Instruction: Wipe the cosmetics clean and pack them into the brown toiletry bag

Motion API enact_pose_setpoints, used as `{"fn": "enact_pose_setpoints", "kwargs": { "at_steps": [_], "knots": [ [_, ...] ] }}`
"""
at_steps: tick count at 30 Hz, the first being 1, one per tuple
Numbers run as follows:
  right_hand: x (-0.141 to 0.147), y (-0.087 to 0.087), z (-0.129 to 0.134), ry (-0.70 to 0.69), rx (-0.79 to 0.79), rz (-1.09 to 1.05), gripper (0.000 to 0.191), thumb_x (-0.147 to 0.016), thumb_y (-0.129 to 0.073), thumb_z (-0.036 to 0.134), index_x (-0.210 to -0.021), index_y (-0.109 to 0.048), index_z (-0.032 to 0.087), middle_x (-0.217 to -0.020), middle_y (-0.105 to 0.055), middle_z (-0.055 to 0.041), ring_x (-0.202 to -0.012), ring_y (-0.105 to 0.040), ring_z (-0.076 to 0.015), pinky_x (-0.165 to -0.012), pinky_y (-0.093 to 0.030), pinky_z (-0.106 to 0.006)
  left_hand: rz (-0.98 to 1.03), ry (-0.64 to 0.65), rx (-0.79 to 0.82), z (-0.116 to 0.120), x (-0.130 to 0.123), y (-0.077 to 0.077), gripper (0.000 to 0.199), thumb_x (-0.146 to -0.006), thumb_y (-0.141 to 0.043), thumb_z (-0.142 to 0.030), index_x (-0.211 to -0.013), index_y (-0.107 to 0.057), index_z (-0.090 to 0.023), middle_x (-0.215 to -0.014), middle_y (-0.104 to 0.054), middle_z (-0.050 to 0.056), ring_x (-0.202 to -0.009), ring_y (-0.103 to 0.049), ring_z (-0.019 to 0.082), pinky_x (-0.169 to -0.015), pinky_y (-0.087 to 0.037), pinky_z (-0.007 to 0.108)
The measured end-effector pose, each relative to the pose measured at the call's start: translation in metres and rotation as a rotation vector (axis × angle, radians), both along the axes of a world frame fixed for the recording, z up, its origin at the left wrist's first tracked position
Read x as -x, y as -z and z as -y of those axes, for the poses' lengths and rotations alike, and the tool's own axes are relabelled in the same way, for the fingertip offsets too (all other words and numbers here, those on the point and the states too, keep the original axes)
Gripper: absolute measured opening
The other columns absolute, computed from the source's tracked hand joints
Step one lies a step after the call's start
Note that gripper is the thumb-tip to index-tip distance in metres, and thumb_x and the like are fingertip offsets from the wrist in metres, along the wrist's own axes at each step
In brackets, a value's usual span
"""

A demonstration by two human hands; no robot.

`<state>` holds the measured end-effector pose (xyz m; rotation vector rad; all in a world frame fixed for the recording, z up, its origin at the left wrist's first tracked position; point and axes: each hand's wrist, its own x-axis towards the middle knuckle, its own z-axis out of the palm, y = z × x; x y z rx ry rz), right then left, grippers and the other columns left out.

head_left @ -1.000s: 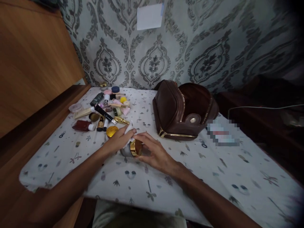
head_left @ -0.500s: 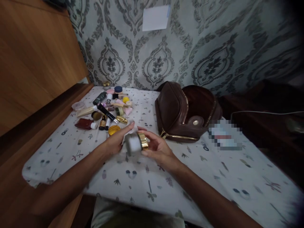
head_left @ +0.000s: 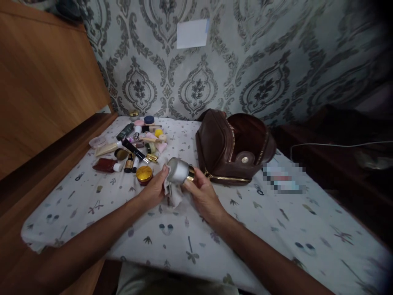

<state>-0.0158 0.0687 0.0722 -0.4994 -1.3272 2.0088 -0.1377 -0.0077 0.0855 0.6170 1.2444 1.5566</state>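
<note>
Tilted above the table is a frosted jar with a gold lid. The fingers of my right hand are closed round its lid end. My left hand grips a crumpled white cloth, which lies against the base and underside of the jar. Just left of the cloth, a round jar with a golden-yellow lid stands on the table. An open brown leather bag sits behind my right hand, its zipper undone.
Several tubes, bottles and small jars lie in a cluster, among them a black tube and a dark red bottle. A pixelated item lies right of the bag. A wooden panel rises at the left.
The jar has moved up slightly and turned, its base now pointing up and left. More of the white cloth shows below it. The camera view has shifted a little.
</note>
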Motion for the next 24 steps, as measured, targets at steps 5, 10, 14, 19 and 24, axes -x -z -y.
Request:
{"fn": "enact_pose_setpoints", "kwargs": {
  "at_steps": [5, 10, 14, 19, 24],
  "knots": [
    [-0.004, 0.003, -0.008, 0.215, -0.440, 0.160, 0.056, -0.066, -0.083, 0.033, -0.116, -0.058, 0.028, -0.112, -0.065, -0.0038, -0.089, -0.061, -0.0195, -0.081, -0.050, -0.034, 0.188, 0.026, 0.032, 0.003, 0.001, 0.004, 0.057, -0.069, -0.072, -0.065, -0.098, -0.067, -0.017, -0.084, -0.075, 0.007, -0.071, -0.070, 0.022, -0.043, -0.048, 0.023],
    [-0.009, 0.006, -0.011, 0.321, -0.983, 0.210, 0.045, -0.078, -0.075, 0.030, -0.120, -0.060, 0.027, -0.112, -0.062, -0.0077, -0.102, -0.059, -0.0247, -0.084, -0.052, -0.038, 0.241, -0.001, 0.119, 0.002, 0.000, -0.002, 0.046, -0.084, -0.061, -0.055, -0.107, -0.065, -0.015, -0.079, -0.073, 0.006, -0.053, -0.064, 0.016, -0.035, -0.047, 0.023],
    [-0.011, 0.008, -0.011, 0.366, -1.297, 0.209, 0.044, -0.086, -0.065, 0.022, -0.128, -0.054, 0.026, -0.117, -0.059, -0.0094, -0.107, -0.057, -0.0241, -0.091, -0.050, -0.040, 0.229, -0.076, 0.157, 0.000, -0.003, -0.007, 0.039, -0.089, -0.057, -0.046, -0.109, -0.065, -0.014, -0.073, -0.072, 0.004, -0.046, -0.061, 0.014, -0.028, -0.038, 0.019],
    [-0.017, 0.001, -0.007, 0.312, -1.451, 0.262, 0.053, -0.084, -0.067, 0.021, -0.133, -0.049, 0.023, -0.116, -0.059, -0.0112, -0.106, -0.054, -0.0243, -0.089, -0.050, -0.040, 0.136, -0.195, 0.256, 0.001, -0.003, -0.004, 0.034, -0.085, -0.058, -0.044, -0.104, -0.066, -0.017, -0.069, -0.070, 0.002, -0.048, -0.062, 0.015, -0.032, -0.039, 0.020],
    [-0.022, -0.012, -0.003, 0.282, -1.501, 0.321, 0.053, -0.081, -0.067, 0.023, -0.131, -0.049, 0.020, -0.111, -0.059, -0.0107, -0.101, -0.052, -0.0245, -0.084, -0.050, -0.039, -0.321, -0.340, 0.216, 0.007, 0.011, 0.004, 0.039, -0.062, -0.078, -0.043, -0.092, -0.069, -0.020, -0.102, -0.073, 0.010, -0.109, -0.064, 0.029, -0.078, -0.056, 0.030]
  ]
}}
